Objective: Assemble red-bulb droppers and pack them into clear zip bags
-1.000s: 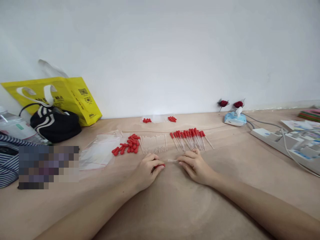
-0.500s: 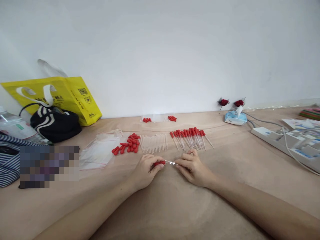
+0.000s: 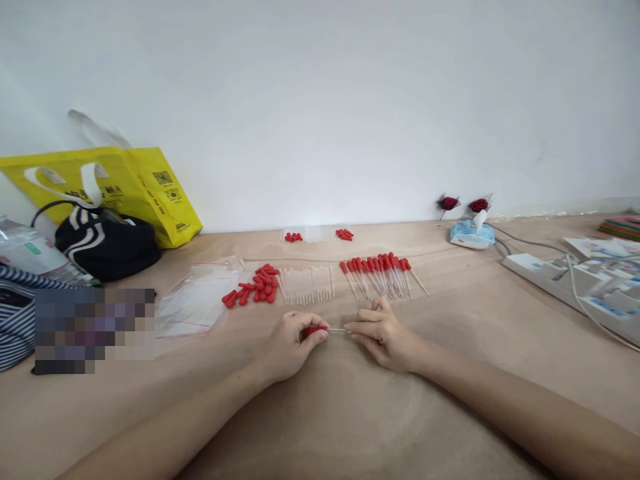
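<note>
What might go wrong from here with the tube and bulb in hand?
The thin tube might slip or snap if the right hand pushes off-line. The red bulb might squirm out of the left hand. The bulb-topped tubes just beyond the right hand might get knocked askew.

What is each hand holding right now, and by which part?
The left hand holds a red bulb by its body; the right hand pinches a thin tube by the part away from that bulb.

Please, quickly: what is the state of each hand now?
Left hand: closed, holding a red bulb.
Right hand: closed, pinching a thin clear tube that reaches to the bulb.
</note>
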Demonstrator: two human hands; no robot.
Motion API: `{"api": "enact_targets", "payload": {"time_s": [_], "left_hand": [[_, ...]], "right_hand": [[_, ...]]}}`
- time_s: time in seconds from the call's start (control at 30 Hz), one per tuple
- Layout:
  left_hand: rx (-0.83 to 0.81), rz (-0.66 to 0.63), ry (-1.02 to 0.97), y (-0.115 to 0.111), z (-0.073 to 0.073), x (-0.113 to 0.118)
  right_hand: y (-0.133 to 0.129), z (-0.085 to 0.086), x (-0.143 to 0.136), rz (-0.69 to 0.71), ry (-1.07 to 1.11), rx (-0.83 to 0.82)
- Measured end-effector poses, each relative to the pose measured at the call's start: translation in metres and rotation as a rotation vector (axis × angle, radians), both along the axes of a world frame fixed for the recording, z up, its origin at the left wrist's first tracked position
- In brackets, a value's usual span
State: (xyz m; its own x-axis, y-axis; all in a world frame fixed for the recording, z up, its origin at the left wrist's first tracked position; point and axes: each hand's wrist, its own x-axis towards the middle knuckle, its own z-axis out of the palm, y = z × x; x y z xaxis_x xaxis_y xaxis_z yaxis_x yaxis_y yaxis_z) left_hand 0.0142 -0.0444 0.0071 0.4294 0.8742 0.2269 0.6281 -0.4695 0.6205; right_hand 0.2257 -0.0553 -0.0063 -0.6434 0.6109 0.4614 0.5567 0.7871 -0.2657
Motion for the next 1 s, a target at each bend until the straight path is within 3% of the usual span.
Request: {"api": "enact_targets", "payload": {"time_s": [0.4, 0.77, 1.0], "left_hand": [[0.276, -0.187, 0.101, -0.003, -0.004, -0.001], [0.419, -0.246, 0.154, 0.0, -0.003, -0.002], [0.543, -0.232, 0.114, 0.007, -0.001, -0.012]], "right_hand": [[-0.003, -0.003, -0.004, -0.018, -0.001, 0.015], [0.001, -0.003, -0.005, -0.021, -0.038, 0.042], [0.006, -0.008, -0.003, 0.004, 0.101, -0.032]]}}
